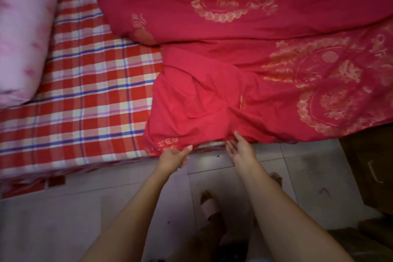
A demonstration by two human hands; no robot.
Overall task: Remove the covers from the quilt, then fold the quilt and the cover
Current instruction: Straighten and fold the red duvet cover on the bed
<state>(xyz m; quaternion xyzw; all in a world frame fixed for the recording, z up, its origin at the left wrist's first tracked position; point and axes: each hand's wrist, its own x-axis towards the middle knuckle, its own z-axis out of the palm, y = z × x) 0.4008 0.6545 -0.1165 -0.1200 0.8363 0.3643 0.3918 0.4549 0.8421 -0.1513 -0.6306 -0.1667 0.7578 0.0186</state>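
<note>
A bed (25, 168) dressed in a red, white and blue plaid sheet (85, 95) stands on a pale tiled floor (63, 225) with dark spots, a brown wooden cabinet (370, 168) sits at the right, and the light is dim.
</note>
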